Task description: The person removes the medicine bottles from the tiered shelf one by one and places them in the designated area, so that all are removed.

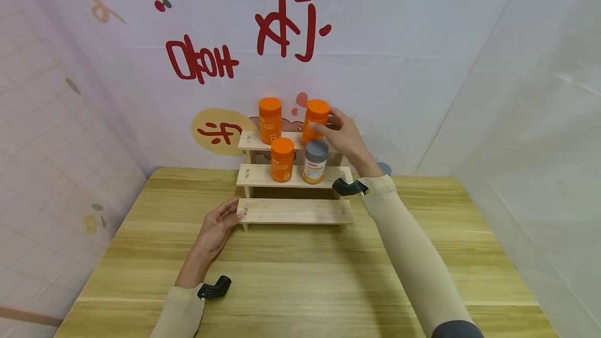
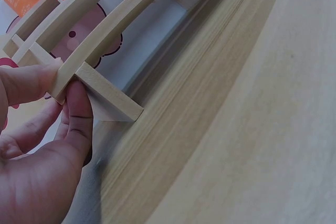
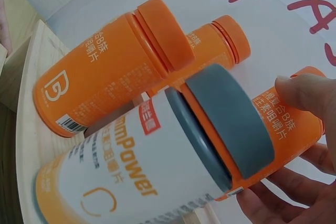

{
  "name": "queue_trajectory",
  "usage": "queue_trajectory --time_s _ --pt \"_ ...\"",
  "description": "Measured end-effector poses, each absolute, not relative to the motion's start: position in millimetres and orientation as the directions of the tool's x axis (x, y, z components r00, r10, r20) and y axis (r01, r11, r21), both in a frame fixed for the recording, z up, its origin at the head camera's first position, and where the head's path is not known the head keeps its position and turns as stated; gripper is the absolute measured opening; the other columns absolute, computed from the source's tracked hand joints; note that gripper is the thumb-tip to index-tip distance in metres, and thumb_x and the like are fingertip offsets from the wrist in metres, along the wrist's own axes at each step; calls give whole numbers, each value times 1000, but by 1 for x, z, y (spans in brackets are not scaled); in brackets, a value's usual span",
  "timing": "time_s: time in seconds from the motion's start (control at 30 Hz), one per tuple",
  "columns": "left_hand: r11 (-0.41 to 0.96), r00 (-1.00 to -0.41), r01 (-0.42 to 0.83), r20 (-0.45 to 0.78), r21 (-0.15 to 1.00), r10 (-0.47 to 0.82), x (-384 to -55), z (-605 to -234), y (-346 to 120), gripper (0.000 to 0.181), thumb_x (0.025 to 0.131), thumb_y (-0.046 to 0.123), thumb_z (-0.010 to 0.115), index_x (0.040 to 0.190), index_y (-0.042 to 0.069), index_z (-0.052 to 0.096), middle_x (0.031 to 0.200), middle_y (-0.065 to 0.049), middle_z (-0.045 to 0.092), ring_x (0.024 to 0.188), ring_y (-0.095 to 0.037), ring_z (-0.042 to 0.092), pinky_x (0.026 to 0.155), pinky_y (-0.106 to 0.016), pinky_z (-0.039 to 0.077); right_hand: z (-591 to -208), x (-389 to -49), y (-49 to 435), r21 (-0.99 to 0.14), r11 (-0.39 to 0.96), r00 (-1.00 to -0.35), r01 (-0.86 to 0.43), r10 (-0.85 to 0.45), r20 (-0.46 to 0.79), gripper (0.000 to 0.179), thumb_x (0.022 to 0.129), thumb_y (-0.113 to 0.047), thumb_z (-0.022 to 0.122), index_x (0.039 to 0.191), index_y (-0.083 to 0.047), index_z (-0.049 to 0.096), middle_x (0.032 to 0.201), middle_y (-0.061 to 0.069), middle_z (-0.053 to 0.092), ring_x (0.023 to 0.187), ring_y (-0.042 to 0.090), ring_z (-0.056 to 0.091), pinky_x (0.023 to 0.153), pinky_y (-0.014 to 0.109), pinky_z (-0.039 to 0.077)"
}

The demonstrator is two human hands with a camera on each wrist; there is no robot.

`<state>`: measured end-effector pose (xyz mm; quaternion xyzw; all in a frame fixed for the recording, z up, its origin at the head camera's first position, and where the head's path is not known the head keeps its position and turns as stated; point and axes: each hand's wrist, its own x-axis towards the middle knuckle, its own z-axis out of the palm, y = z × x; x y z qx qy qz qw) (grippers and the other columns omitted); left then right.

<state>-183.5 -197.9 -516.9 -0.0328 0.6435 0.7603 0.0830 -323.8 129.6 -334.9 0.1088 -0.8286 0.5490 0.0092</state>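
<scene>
Right hand [image 1: 345, 134]: grips the right-hand orange bottle; thumb on the near side, fingers curled round the far side.
Held bottle [image 1: 316, 119]: at the right part of the rack's top tier, behind the grey-capped bottle; appears slightly tilted, cap towards the right. Base hidden; contact with the board cannot be determined.
Left hand [image 1: 218, 228]: pinches the left end of the lowest board [image 1: 296, 210], thumb above, fingers beneath.
Wooden rack [image 1: 248, 176]: three stepped tiers, light wood, standing on the table [image 1: 300, 275] near the wall [image 1: 399, 67].
Top-tier left bottle [image 1: 270, 123]: orange, orange cap, upright, apart from the held bottle.
Middle-tier orange bottle [image 1: 282, 161]: upright, label forward, left of the grey-capped bottle with a gap between.
Grey-capped bottle [image 1: 314, 165]: upright on the middle tier; white label with red mark, orange-yellow lower part.
Sleeves: beige [image 1: 408, 239] on both arms.
Wrist devices: black [image 1: 214, 288], one at each wrist.
Wall markings: red characters [image 1: 284, 25], printed cherries [image 1: 159, 1].
</scene>
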Motion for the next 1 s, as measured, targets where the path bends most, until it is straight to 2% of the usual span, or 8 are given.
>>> queue_trajectory --time_s 0.3,0.63,1.0 --pt "-166 -986 -150 -137 975 91 -184 -519 -199 68 99 3 65 159 1 33 138 -10 50 114 -1 59 95 -14 52 -336 -316 142 -923 337 -978 -185 -157 139 57 93 -41 75 144 -28 54 143 7 61 132 27 58 115 49 45" --pt "-164 -985 -153 -137 974 104 -185 -522 -200 68 100 4 64 159 2 32 147 -18 45 115 -2 58 96 -14 52 -337 -310 154 -928 316 -978 -196 -130 162 56 91 -45 76 140 -28 56 140 6 63 129 25 60 113 48 47" --pt "-181 -985 -162 -148 970 89 -186 -521 -198 66 99 1 64 158 2 36 136 -10 52 114 -3 60 95 -15 53 -340 -302 165 -941 259 -975 -217 -109 194 57 92 -42 77 143 -29 56 140 6 63 129 24 60 115 48 45"
